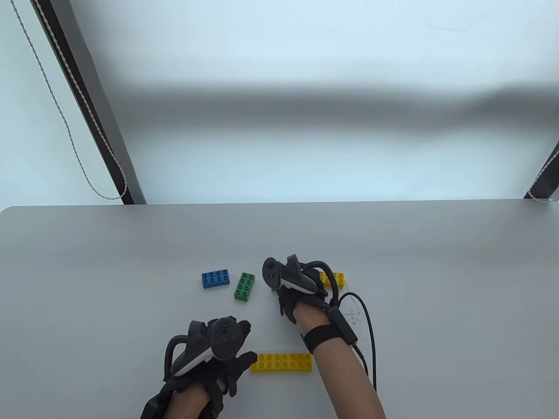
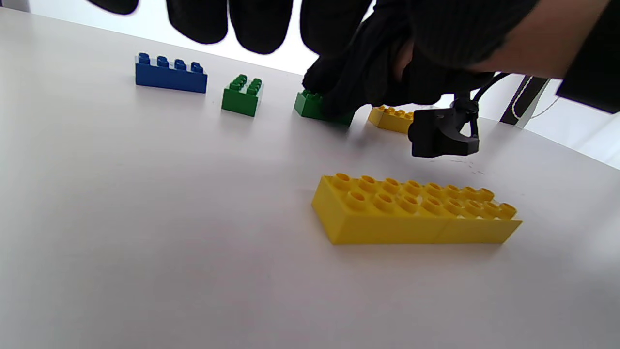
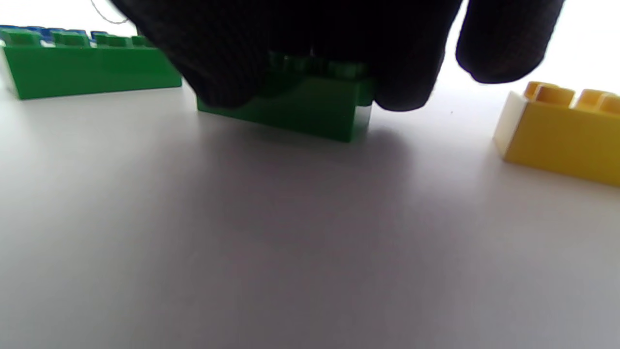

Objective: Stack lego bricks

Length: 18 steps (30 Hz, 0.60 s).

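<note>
Black gloved left hand (image 1: 218,362), right hand (image 1: 301,292), bare forearms

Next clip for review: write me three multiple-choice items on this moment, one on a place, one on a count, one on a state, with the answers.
1. Where is the blue brick?
A. left of the free green brick
B. beside the far yellow brick
C. on the long yellow pair

2. How many green bricks show?
A. one
B. two
C. three

3. What is the right hand doing?
A. resting flat on the table
B. gripping a green brick
C. lifting a yellow brick

Answers: 1 A, the table view shows blue leftmost. 2 B, the left wrist view shows two. 3 B, the right wrist view shows fingers around it, apparently on the table.
</note>
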Each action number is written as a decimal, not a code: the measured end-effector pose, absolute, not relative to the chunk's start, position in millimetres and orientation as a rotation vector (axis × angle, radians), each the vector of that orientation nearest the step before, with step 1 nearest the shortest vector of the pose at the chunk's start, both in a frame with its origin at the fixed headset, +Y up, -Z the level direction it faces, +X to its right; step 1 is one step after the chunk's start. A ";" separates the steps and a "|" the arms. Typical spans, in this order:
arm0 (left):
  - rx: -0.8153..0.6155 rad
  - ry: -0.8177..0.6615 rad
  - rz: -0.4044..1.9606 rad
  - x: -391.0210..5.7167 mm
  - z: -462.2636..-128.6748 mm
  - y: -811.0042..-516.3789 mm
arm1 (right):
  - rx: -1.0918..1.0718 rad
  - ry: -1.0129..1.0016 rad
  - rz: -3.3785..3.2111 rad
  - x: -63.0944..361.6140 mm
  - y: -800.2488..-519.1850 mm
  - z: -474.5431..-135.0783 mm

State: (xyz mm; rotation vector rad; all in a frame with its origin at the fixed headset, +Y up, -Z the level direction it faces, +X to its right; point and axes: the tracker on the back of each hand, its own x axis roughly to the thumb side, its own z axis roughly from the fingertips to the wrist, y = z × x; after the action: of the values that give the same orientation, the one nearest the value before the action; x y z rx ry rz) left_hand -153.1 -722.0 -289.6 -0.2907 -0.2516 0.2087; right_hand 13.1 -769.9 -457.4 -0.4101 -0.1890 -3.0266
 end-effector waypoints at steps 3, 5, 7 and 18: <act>-0.291 -0.250 0.209 -153.4 -289.8 -722.0 | -0.410 -0.176 -3.022 13.1 -770.5 -456.8; -0.292 -0.250 0.209 -153.6 -289.7 -721.9 | -0.413 -0.161 -3.009 13.1 -771.5 -456.0; -0.295 -0.253 0.205 -153.1 -289.5 -722.4 | -0.418 -0.148 -3.004 13.2 -772.3 -454.9; -0.298 -0.252 0.209 -154.3 -289.4 -722.8 | -0.500 -0.135 -2.991 16.2 -761.4 -439.0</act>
State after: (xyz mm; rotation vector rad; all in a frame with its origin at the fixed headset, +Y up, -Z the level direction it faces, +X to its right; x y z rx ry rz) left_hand -154.3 -722.8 -289.4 -0.2978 -0.2520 0.2095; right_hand 16.2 -761.4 -439.0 -0.4998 -0.1354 -2.9909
